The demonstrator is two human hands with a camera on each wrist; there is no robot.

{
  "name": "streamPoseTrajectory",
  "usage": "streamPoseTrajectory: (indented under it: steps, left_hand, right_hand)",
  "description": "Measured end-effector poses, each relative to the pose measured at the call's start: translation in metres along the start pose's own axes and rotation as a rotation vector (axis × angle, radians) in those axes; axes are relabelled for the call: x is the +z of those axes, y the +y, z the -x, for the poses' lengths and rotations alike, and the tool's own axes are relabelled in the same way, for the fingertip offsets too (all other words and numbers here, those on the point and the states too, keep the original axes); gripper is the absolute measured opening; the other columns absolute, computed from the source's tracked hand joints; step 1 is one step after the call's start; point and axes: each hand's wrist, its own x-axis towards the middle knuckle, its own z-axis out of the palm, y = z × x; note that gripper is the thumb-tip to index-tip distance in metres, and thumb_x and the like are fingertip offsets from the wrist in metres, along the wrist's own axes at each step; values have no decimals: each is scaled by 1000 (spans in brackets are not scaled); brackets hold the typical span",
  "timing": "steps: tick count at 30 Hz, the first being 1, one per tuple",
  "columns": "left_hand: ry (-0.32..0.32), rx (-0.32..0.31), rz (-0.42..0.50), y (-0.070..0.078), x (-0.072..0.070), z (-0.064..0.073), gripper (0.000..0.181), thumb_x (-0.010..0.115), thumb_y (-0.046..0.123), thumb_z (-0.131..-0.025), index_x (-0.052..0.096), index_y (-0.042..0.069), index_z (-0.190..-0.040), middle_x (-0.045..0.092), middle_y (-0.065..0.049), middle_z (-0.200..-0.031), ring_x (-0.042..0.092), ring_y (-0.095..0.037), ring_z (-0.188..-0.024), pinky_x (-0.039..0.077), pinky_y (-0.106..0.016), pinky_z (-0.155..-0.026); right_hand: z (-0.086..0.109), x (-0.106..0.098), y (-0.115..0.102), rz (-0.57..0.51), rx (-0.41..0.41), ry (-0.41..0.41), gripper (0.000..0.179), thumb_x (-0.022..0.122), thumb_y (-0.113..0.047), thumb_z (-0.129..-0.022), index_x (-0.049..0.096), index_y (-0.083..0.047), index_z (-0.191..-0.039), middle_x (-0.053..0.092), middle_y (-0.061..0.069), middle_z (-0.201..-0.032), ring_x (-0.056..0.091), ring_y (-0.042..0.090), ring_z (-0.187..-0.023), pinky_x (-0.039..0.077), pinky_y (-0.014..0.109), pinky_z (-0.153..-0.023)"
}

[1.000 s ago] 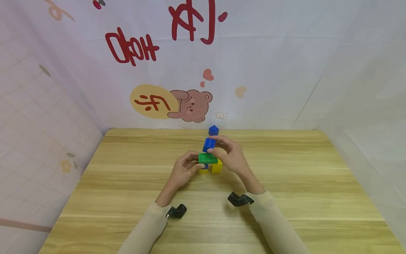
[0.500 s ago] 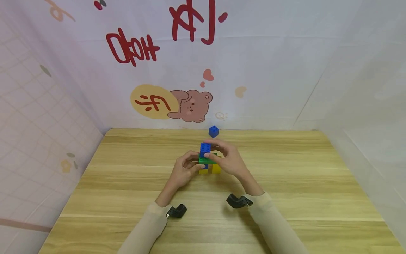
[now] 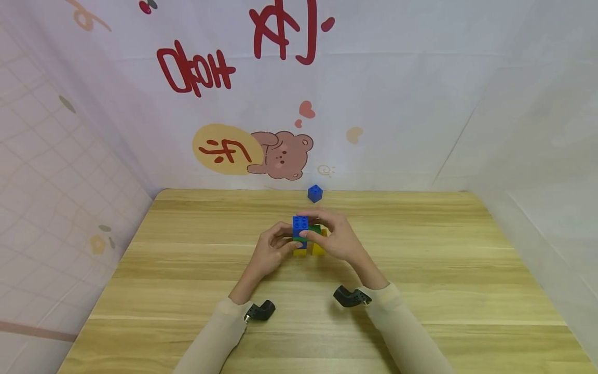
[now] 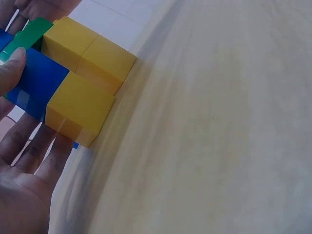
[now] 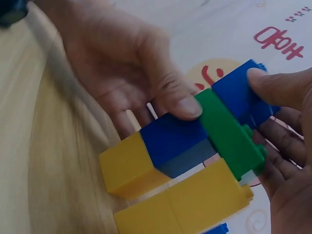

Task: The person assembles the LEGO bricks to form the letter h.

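Note:
My left hand (image 3: 270, 250) grips the lower blue brick (image 5: 175, 139), its thumb on the near face and its fingers behind. That brick stands on a single yellow brick (image 4: 78, 108). Beside it rises a column of two yellow bricks (image 5: 187, 200). A green brick (image 5: 231, 136) lies above the lower blue brick and reaches toward the yellow column; whether it is seated there I cannot tell. My right hand (image 3: 338, 236) pinches the upper blue brick (image 3: 300, 223) between thumb and fingers, on the left end of the green brick.
A separate blue brick (image 3: 315, 194) lies near the back edge of the wooden table (image 3: 420, 249). Behind it stands a white printed backdrop (image 3: 397, 104). Black camera mounts (image 3: 353, 296) sit at both wrists.
My right hand has brought the upper blue brick left and down, from tilted above the green brick to level on its left end. My left hand has stayed in place.

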Motion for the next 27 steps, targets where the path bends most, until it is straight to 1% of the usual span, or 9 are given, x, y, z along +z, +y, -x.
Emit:
streamPoseTrajectory:
  steps: [5,10,15,19,21,24,27]
  left_hand:
    - [1,8,-10,0,1,0,32,75,1,-91,64,2,-122,68,-22,-123,67,-26,-115,58,-29,-102]
    - [2,20,-18,1,1,0,32,74,2,-92,64,0,-122,68,-22,-123,67,-23,-114,58,-31,-102]
    - [6,-6,-28,3,3,-1,32,75,3,-92,64,3,-123,68,-19,-123,67,-22,-114,58,-32,-103]
    - [10,-33,-53,7,3,0,34,75,4,-92,64,5,-125,68,-16,-124,66,-21,-115,57,-34,-105]
    - [5,-35,-62,9,3,0,36,74,4,-93,63,5,-127,68,-16,-125,65,-23,-116,56,-36,-106]
    - [4,-34,-52,13,4,-1,38,73,4,-94,61,5,-130,67,-17,-128,64,-27,-118,55,-38,-108]
    - [11,-31,-40,18,6,-1,38,73,6,-95,61,6,-131,66,-17,-129,63,-29,-120,54,-37,-108]
  right_hand:
    - [0,0,2,42,-56,12,36,73,-13,-96,69,-13,-131,71,6,-128,71,21,-104,61,41,-98]
    - [-1,2,5,67,-81,17,35,72,-10,-96,68,-13,-131,72,6,-125,71,23,-100,62,39,-93]
    - [-1,2,7,84,-77,20,38,74,-5,-93,68,-10,-130,72,9,-123,72,26,-99,63,41,-90]
    - [-1,3,8,62,-61,14,39,74,-3,-92,67,-7,-130,72,12,-125,72,29,-101,63,45,-91]
    - [-1,3,7,55,-50,10,39,73,-2,-93,67,-5,-131,71,13,-126,72,31,-103,62,45,-92]
    - [0,1,6,40,-35,-2,38,72,-3,-94,67,-8,-132,71,11,-128,72,30,-105,62,42,-94]
    - [0,-2,5,31,-35,-14,38,72,-7,-95,67,-12,-133,71,8,-129,72,27,-105,61,40,-94]
